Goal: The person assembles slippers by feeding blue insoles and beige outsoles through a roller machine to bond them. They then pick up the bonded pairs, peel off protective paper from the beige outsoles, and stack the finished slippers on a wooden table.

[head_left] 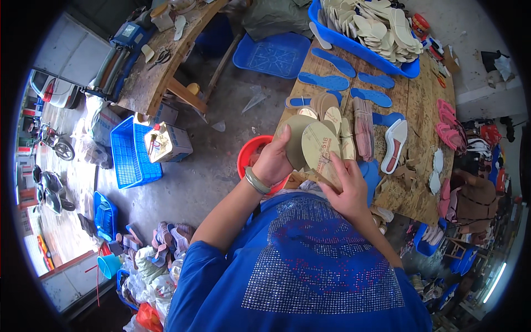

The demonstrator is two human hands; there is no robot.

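Observation:
My left hand (275,159), with a bangle at its wrist, is closed on a grey-brown insole (296,137), thumb on top. My right hand (349,187) grips a cream insole (315,140) with red print on it, fingers over its face. The two insoles overlap in front of my chest. Just beyond them on the wooden table (412,193) stand more cream insoles (333,116) and a stack of pinkish-brown strips (363,130). Blue insole-shaped pieces (323,81) lie farther up the table. A white-edged sole (394,145) sits to the right of the strips.
A blue tub (362,47) piled with cream insoles stands at the table's far end. Below my left hand is a red basin (247,156) on the floor. A blue crate (124,160) and a white container (168,143) stand left. Pink sandal uppers (449,126) lie at the right edge.

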